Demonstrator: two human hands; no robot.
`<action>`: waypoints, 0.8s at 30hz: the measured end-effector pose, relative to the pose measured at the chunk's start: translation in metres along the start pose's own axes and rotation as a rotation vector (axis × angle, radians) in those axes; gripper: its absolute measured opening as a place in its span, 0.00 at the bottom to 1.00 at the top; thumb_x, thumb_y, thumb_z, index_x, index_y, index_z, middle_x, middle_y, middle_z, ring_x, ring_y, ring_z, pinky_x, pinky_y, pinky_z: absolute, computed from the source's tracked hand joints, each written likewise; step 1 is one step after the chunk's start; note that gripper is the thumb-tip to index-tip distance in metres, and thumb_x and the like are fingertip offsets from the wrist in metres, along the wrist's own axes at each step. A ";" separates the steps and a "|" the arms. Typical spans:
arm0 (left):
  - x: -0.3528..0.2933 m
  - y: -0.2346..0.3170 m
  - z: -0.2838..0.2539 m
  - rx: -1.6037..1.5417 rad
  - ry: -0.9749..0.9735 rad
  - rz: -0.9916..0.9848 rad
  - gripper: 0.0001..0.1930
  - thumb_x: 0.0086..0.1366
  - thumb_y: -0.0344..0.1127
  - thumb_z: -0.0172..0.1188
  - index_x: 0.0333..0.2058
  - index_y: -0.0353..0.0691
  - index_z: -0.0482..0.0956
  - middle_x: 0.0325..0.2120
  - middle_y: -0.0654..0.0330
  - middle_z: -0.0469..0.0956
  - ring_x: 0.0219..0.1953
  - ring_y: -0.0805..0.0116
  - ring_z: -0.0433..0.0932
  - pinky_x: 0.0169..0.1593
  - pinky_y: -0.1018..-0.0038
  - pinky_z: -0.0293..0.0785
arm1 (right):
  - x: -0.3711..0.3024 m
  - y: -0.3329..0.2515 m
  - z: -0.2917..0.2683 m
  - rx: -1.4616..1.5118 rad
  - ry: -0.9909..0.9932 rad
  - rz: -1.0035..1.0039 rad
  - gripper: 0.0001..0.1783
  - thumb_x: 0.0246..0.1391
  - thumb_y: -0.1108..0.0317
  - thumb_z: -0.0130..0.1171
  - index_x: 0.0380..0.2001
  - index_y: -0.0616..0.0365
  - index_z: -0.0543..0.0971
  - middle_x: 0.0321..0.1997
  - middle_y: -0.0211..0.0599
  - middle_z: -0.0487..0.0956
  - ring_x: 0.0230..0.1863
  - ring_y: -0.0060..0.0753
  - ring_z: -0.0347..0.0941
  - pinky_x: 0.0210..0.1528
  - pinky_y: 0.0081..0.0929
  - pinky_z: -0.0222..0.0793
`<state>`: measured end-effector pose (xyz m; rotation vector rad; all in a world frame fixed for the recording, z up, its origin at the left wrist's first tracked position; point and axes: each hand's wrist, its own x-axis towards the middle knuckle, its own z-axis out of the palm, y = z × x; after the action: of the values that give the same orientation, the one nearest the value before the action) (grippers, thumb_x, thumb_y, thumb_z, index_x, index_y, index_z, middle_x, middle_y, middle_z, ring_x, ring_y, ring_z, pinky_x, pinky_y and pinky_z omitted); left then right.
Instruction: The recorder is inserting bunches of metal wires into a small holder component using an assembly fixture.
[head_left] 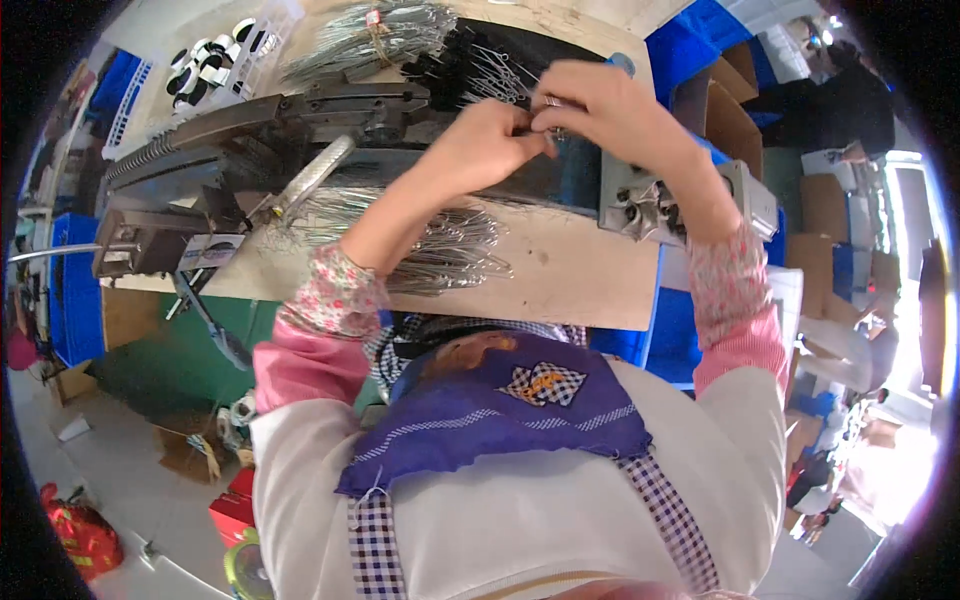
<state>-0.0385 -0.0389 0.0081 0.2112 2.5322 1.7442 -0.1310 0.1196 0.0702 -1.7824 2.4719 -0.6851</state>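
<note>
My left hand point(480, 147) and my right hand point(606, 108) meet above the dark bench surface, fingertips nearly touching. Both are closed in a pinch around something small; a bit of metal shows there, but its kind is hidden by the fingers. A ring sits on a finger of my right hand. Just beyond the hands lies a pile of thin metal wire pieces with looped ends point(498, 76), beside black ones point(445, 68). Nearer me, below my left wrist, a heap of silvery wire pieces point(455, 250) rests on the wooden tabletop point(570, 265).
A metal bench machine point(330, 110) with a lever handle point(318, 172) stands at the left. A larger wire bundle point(370, 40) lies at the back. A clear plastic basket point(262, 48) holds black-and-white round parts. Right of my hands is a grey metal box point(740, 200); cardboard boxes point(730, 115) stand beyond.
</note>
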 end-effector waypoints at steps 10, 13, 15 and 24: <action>-0.039 0.013 -0.024 0.504 0.042 0.304 0.10 0.56 0.36 0.61 0.30 0.34 0.81 0.18 0.44 0.73 0.21 0.46 0.74 0.26 0.63 0.68 | -0.002 -0.024 -0.005 0.180 0.062 -0.164 0.13 0.44 0.65 0.65 0.30 0.62 0.75 0.30 0.40 0.71 0.34 0.45 0.71 0.36 0.34 0.68; -0.013 0.019 -0.009 0.526 0.005 0.104 0.12 0.56 0.38 0.61 0.27 0.32 0.80 0.18 0.42 0.73 0.22 0.45 0.75 0.27 0.61 0.70 | -0.007 -0.013 0.000 0.181 0.059 -0.055 0.14 0.43 0.65 0.65 0.30 0.62 0.74 0.30 0.40 0.71 0.34 0.45 0.72 0.36 0.36 0.67; -0.004 0.012 -0.003 0.512 0.074 0.215 0.14 0.55 0.39 0.61 0.25 0.31 0.79 0.18 0.42 0.73 0.22 0.45 0.75 0.27 0.61 0.70 | -0.011 -0.003 0.008 0.044 0.045 -0.140 0.14 0.43 0.66 0.65 0.30 0.62 0.73 0.30 0.41 0.71 0.34 0.46 0.72 0.36 0.37 0.67; -0.007 0.020 -0.029 0.411 -0.185 0.116 0.14 0.57 0.41 0.59 0.32 0.34 0.82 0.17 0.45 0.73 0.19 0.58 0.71 0.27 0.67 0.67 | -0.017 -0.014 -0.003 0.157 0.077 -0.104 0.14 0.41 0.68 0.66 0.30 0.63 0.74 0.28 0.40 0.70 0.31 0.41 0.69 0.33 0.31 0.64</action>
<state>-0.0335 -0.0599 0.0370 0.5202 2.7511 1.1475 -0.1132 0.1327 0.0738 -1.8702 2.3097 -0.9440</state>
